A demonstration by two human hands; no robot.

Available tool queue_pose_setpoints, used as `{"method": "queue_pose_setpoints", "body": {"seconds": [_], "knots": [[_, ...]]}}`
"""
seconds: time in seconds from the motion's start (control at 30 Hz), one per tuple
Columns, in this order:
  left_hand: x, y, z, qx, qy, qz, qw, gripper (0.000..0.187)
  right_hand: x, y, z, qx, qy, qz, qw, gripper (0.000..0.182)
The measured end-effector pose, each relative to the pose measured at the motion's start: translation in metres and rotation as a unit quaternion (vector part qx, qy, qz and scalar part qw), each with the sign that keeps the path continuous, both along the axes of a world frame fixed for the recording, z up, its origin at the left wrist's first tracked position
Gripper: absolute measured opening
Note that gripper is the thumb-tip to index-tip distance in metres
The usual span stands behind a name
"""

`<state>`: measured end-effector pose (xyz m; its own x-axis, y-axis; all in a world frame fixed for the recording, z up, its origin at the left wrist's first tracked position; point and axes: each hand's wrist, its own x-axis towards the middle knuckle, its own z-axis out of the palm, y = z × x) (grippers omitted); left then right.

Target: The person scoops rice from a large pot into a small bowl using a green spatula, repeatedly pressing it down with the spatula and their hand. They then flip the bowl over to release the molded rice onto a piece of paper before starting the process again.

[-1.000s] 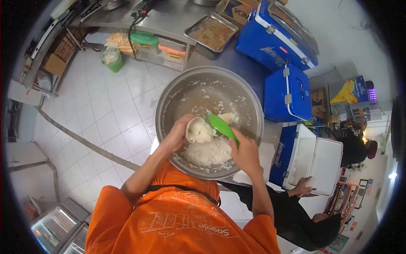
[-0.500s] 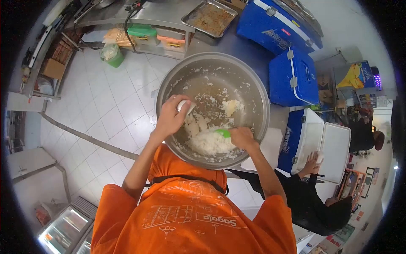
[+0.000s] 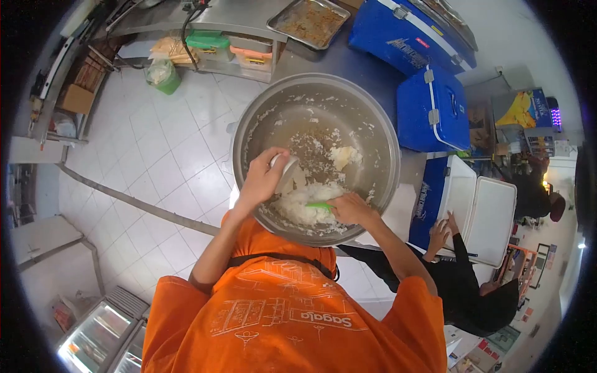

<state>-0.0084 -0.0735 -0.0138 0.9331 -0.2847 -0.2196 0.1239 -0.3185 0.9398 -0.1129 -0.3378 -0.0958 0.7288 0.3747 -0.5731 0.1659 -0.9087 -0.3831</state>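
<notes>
A large metal bowl [image 3: 380,107] stands in front of me, with white rice [image 3: 306,210] heaped at its near side. My left hand [image 3: 261,177] is wrapped round a small white cup [image 3: 287,166], tilted over the bowl's left part. In my right hand [image 3: 353,209] is a green rice paddle [image 3: 321,205], its blade end down in the rice. A pale yellowish clump [image 3: 343,156] lies farther back in the bowl, among scattered grains. The cup's contents are hidden from me.
Blue cooler boxes [image 3: 433,112] line the right side, one with its white lid [image 3: 490,221] raised. A person in black [image 3: 463,283] reaches over that one. A tray of brown food [image 3: 309,23] sits behind the bowl. A green bin [image 3: 163,78] stands on the tiled floor.
My right hand and the paddle have moved left through the rice. My left hand has shifted slightly right and down with the cup. The person in black has moved their hands over the cooler.
</notes>
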Motion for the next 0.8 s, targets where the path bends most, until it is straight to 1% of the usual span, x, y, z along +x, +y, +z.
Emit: {"method": "queue_pose_setpoints", "body": {"seconds": [0.1, 0.13, 0.17, 0.2, 0.23, 0.27, 0.3, 0.33, 0.37, 0.4, 0.43, 0.47, 0.5, 0.53, 0.6, 0.63, 0.7, 0.73, 0.77, 0.8], "knots": [[0.000, 0.003, -0.007, 0.001, -0.014, -0.003, 1.000, 0.031, -0.005, -0.005, 0.012, 0.030, 0.020, 0.003, 0.999, 0.029], [0.001, 0.005, -0.011, -0.020, 0.026, -0.007, 0.999, 0.032, -0.005, -0.012, 0.008, 0.029, 0.018, 0.000, 0.999, 0.029], [0.001, 0.007, -0.015, -0.041, 0.069, -0.012, 0.997, 0.033, -0.003, -0.017, 0.005, 0.075, 0.062, -0.010, 0.995, 0.031], [-0.001, 0.009, -0.020, -0.040, 0.069, -0.015, 0.997, 0.033, -0.006, -0.022, 0.002, 0.122, 0.106, -0.021, 0.987, 0.033], [-0.002, 0.012, -0.025, -0.071, 0.105, -0.023, 0.992, 0.034, -0.011, -0.028, 0.000, 0.122, 0.103, -0.024, 0.987, 0.033], [-0.002, 0.013, -0.028, -0.103, 0.140, -0.029, 0.984, 0.035, -0.010, -0.031, 0.010, 0.185, 0.119, -0.075, 0.973, 0.030], [-0.001, 0.013, -0.029, -0.105, 0.136, -0.028, 0.985, 0.035, -0.008, -0.031, 0.026, 0.246, 0.135, -0.124, 0.952, 0.029], [0.000, 0.012, -0.029, -0.125, 0.184, -0.023, 0.975, 0.035, -0.005, -0.031, 0.042, 0.244, 0.131, -0.120, 0.954, 0.029], [0.002, 0.011, -0.030, -0.148, 0.231, -0.017, 0.961, 0.035, 0.000, -0.027, 0.067, 0.213, 0.082, -0.160, 0.960, 0.031], [0.004, 0.005, -0.029, -0.152, 0.225, -0.012, 0.962, 0.035, 0.002, -0.020, 0.088, 0.182, 0.032, -0.200, 0.962, 0.034], [0.011, -0.007, -0.026, -0.217, 0.314, -0.011, 0.924, 0.035, 0.011, -0.004, 0.104, 0.178, 0.019, -0.189, 0.966, 0.034], [0.013, -0.019, -0.026, -0.276, 0.407, -0.014, 0.871, 0.035, 0.009, 0.026, 0.113, 0.073, -0.141, -0.166, 0.973, 0.037], [0.016, -0.028, -0.035, -0.328, 0.427, -0.031, 0.842, 0.037, 0.006, 0.044, 0.120, -0.034, -0.293, -0.140, 0.945, 0.040], [0.019, -0.032, -0.039, -0.329, 0.424, -0.034, 0.843, 0.037, 0.005, 0.050, 0.126, -0.036, -0.297, -0.141, 0.944, 0.040], [0.027, -0.035, -0.035, -0.382, 0.445, -0.054, 0.808, 0.040, 0.008, 0.056, 0.133, 0.004, -0.372, -0.219, 0.902, 0.043], [0.029, -0.035, -0.034, -0.384, 0.442, -0.053, 0.809, 0.040, 0.007, 0.049, 0.135, 0.004, -0.375, -0.216, 0.902, 0.043], [0.024, -0.032, -0.019, -0.394, 0.453, 0.012, 0.800, 0.041, 0.001, 0.031, 0.136, 0.181, -0.327, -0.335, 0.865, 0.038], [0.023, -0.031, -0.022, -0.395, 0.454, 0.015, 0.799, 0.041, 0.000, 0.032, 0.133, 0.181, -0.324, -0.333, 0.867, 0.038], [0.023, -0.030, -0.028, -0.407, 0.440, 0.002, 0.800, 0.039, -0.001, 0.034, 0.129, 0.188, -0.209, -0.345, 0.895, 0.037], [0.024, -0.030, -0.034, -0.418, 0.426, -0.011, 0.802, 0.038, 0.001, 0.036, 0.127, 0.193, -0.093, -0.352, 0.911, 0.036]]}}
